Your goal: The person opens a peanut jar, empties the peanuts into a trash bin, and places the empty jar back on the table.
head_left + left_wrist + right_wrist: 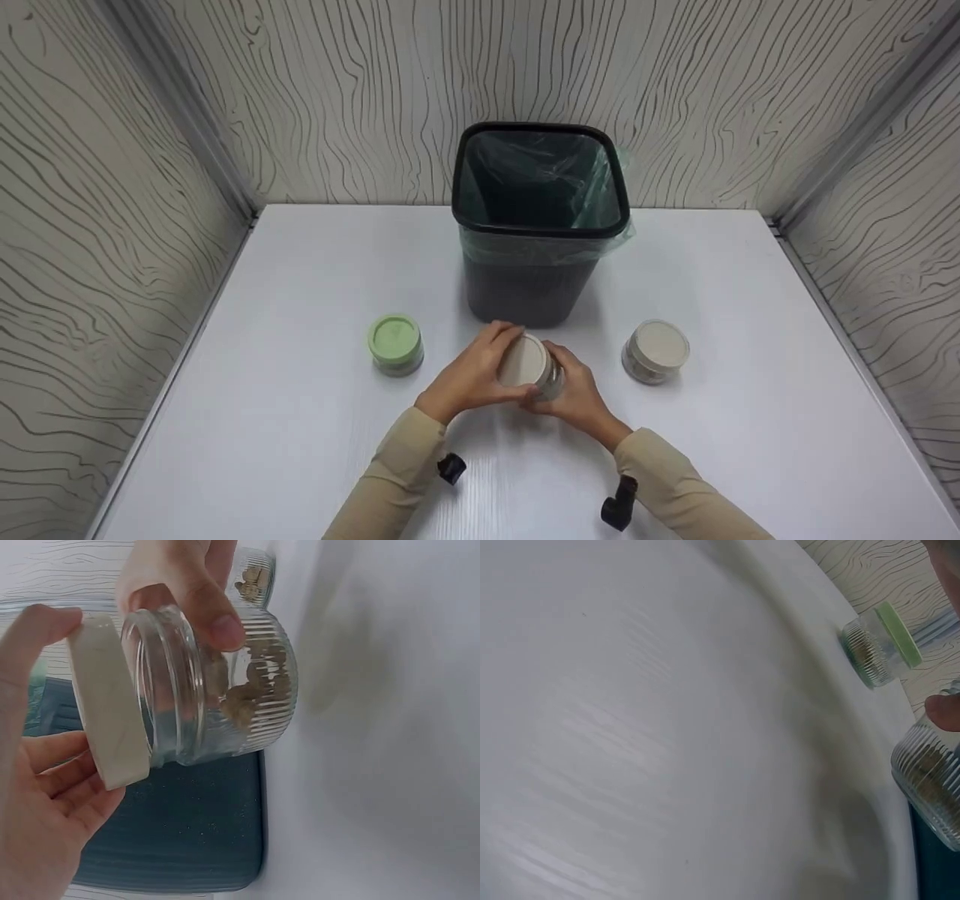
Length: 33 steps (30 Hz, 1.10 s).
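Observation:
My left hand (472, 375) grips the cream lid (112, 705) by its rim, thumb on one side and fingers on the other. My right hand (576, 394) holds the ribbed glass jar (255, 712) around its body. Brown lumpy pieces lie inside the jar. In the left wrist view the lid sits at the jar's threaded mouth, slightly askew, with glass thread showing beside it. The jar is tilted. In the right wrist view only the jar's ribbed lower part (930, 780) and a thumb (945, 712) show at the right edge.
A green-lidded jar (395, 341) stands to the left, and a second cream-lidded jar (657, 351) to the right. Behind the hands rises a dark bin (525, 292) lined with a green bag. Patterned walls (420, 97) enclose the white table (300, 450).

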Each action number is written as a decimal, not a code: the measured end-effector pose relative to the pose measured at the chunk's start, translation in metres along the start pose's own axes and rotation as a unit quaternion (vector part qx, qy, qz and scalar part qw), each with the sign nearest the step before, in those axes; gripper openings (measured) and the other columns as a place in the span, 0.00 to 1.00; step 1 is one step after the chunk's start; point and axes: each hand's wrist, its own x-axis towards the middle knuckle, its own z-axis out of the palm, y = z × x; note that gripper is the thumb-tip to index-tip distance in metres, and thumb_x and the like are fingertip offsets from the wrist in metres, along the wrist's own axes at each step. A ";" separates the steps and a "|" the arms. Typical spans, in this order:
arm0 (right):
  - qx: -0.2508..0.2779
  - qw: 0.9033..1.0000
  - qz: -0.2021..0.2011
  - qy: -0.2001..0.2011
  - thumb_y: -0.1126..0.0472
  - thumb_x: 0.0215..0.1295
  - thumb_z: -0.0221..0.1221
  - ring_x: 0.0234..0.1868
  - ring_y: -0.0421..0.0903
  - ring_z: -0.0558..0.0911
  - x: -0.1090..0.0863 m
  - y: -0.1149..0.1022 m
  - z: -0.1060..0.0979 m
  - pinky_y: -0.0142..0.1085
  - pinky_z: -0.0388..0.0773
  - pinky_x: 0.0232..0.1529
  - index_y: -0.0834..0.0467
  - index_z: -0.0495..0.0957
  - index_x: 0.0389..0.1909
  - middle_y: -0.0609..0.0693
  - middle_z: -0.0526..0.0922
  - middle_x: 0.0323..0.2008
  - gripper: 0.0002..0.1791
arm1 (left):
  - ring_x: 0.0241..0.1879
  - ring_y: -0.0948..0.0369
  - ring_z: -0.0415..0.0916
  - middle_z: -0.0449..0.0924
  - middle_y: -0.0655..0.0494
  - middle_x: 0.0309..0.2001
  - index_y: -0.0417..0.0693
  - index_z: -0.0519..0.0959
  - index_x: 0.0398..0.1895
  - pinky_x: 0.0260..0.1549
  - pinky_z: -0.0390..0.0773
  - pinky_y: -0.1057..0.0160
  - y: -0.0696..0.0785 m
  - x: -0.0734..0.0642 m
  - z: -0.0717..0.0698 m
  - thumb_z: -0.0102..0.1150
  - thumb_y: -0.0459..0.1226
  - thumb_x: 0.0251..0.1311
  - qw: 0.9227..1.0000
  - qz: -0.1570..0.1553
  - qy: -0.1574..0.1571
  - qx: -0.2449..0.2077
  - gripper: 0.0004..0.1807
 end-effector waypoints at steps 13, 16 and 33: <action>0.015 1.000 0.017 -0.002 0.59 0.32 0.79 0.57 0.55 0.79 0.000 0.003 -0.002 0.48 0.77 0.59 0.66 0.71 0.58 0.57 0.81 0.55 0.46 | 0.58 0.55 0.72 0.70 0.47 0.58 0.38 0.67 0.65 0.57 0.78 0.58 0.000 -0.001 0.001 0.69 0.54 0.50 1.000 0.010 0.011 0.005 0.44; 0.023 1.000 0.021 -0.001 0.60 0.33 0.79 0.57 0.53 0.79 -0.001 0.003 -0.003 0.47 0.77 0.59 0.66 0.71 0.59 0.58 0.80 0.55 0.46 | 0.59 0.54 0.72 0.70 0.46 0.59 0.38 0.65 0.67 0.58 0.78 0.58 -0.001 -0.001 0.001 0.69 0.53 0.50 1.000 0.006 0.015 0.006 0.45; 0.055 0.996 0.070 0.012 0.63 0.29 0.80 0.58 0.54 0.78 -0.006 0.013 -0.016 0.37 0.74 0.63 0.65 0.73 0.58 0.58 0.81 0.55 0.47 | 0.59 0.53 0.72 0.66 0.44 0.60 0.40 0.63 0.68 0.57 0.79 0.57 -0.005 -0.004 0.002 0.72 0.49 0.47 1.000 -0.024 0.014 -0.002 0.47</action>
